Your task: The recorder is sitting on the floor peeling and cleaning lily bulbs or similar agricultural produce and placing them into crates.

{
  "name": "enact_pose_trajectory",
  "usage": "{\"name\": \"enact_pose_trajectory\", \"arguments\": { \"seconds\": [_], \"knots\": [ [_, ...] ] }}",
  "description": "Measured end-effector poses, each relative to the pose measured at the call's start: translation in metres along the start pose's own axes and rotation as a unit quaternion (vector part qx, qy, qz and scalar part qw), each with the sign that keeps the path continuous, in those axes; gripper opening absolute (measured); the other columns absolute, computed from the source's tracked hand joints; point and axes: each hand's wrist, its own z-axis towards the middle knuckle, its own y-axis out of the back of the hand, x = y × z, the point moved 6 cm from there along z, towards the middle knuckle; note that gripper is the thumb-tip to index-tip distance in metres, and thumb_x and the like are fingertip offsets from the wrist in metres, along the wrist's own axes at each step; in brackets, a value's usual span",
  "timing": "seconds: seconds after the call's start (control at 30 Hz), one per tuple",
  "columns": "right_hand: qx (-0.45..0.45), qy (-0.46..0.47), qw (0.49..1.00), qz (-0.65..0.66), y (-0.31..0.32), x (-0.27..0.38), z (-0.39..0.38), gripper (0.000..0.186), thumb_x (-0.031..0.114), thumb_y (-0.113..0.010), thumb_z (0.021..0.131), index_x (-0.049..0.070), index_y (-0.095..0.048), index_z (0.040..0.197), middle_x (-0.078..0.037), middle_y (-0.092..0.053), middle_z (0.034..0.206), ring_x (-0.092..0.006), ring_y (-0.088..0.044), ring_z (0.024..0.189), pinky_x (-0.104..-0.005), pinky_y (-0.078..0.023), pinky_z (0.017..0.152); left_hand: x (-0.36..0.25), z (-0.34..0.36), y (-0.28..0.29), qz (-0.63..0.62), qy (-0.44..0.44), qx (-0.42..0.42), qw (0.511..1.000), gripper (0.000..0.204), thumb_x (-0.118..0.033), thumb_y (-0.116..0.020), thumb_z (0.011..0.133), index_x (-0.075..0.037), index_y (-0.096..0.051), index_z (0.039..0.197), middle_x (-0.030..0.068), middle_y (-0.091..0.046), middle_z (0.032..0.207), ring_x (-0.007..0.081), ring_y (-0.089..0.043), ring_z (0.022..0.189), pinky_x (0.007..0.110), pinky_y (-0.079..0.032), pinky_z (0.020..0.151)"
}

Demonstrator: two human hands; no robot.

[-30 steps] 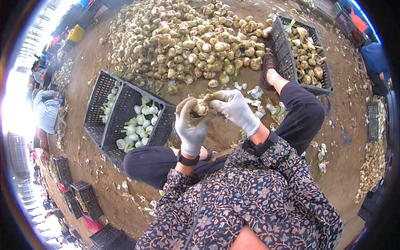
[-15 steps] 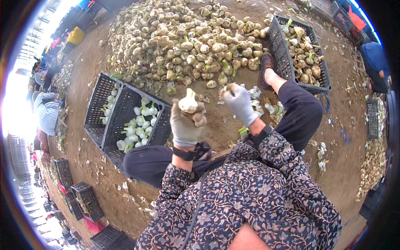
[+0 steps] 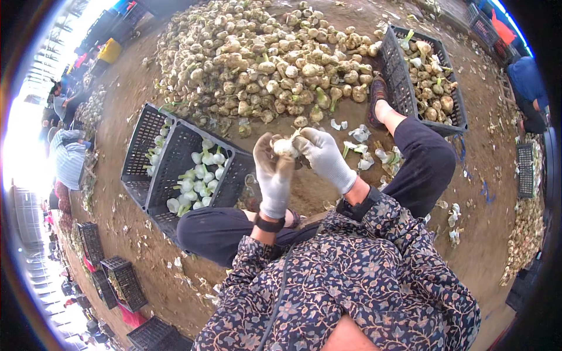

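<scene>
the garlic bulb (image 3: 285, 147) could be dropped if either grip were loosened. between the two, it is gripped by the left hand (image 3: 272, 180) at its seven o'clock and pinched by the right hand (image 3: 325, 155) at three. at twelve, a garlic pile (image 3: 257, 70) is spread; white bulbs (image 3: 199, 181) are held in a crate (image 3: 236, 175) at eight.

The bulb (image 3: 285, 147) is whitish, the shirt (image 3: 351, 275) dark floral.

Matt knitted cloth covers the hands (image 3: 273, 181) (image 3: 326, 158), the garlic bulb (image 3: 285, 147) looks papery, and the crates (image 3: 239, 174) look matt plastic.
</scene>
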Motion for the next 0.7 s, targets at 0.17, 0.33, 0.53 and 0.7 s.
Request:
{"name": "enact_pose_trajectory", "arguments": {
  "seconds": [0.17,0.33,0.53,0.7],
  "knots": [
    [-0.02,0.014,0.999,0.046,-0.013,0.0,-0.005,0.012,0.01,-0.063,0.095,-0.001,-0.063,0.093,-0.008,-0.064,0.079,-0.0132,-0.06,0.074,-0.0298,-0.049,0.066,0.018,0.001,0.004,-0.169,0.144,-0.002,0.975,0.033,-0.021,-0.048,0.103,0.0,-0.051,0.128,0.0059,-0.063,0.107,0.012,-0.06,0.089,0.023,-0.05,0.079],
    [-0.058,0.188,0.969,-0.151,-0.008,0.028,-0.017,0.007,0.008,-0.066,0.089,0.002,-0.064,0.093,-0.016,-0.061,0.08,-0.0342,-0.063,0.073,-0.0374,-0.049,0.063,0.039,0.018,-0.004,-0.212,0.3,0.05,0.929,0.042,-0.04,-0.039,0.107,-0.004,-0.058,0.116,0.0017,-0.063,0.09,0.0067,-0.053,0.061,0.021,-0.042,0.049],
    [0.028,0.126,0.983,-0.134,-0.007,0.022,-0.019,0.011,0.007,-0.066,0.089,0.002,-0.065,0.099,-0.014,-0.061,0.08,-0.0301,-0.063,0.07,-0.037,-0.049,0.062,0.033,0.009,-0.01,-0.227,0.223,0.006,0.948,0.051,-0.053,-0.046,0.102,-0.005,-0.056,0.117,0.0031,-0.066,0.091,0.0073,-0.054,0.061,0.021,-0.041,0.049],
    [0.028,-0.128,0.929,0.345,0.003,-0.005,-0.015,0.016,0.014,-0.058,0.096,0.001,-0.067,0.094,0.0,-0.066,0.081,-0.0057,-0.058,0.063,-0.0216,-0.046,0.055,0.025,0.005,-0.003,-0.348,0.276,0.113,0.889,0.047,-0.045,-0.055,0.101,-0.002,-0.056,0.119,0.0047,-0.068,0.087,0.0056,-0.047,0.05,0.02,-0.033,0.042]
  ]
}}
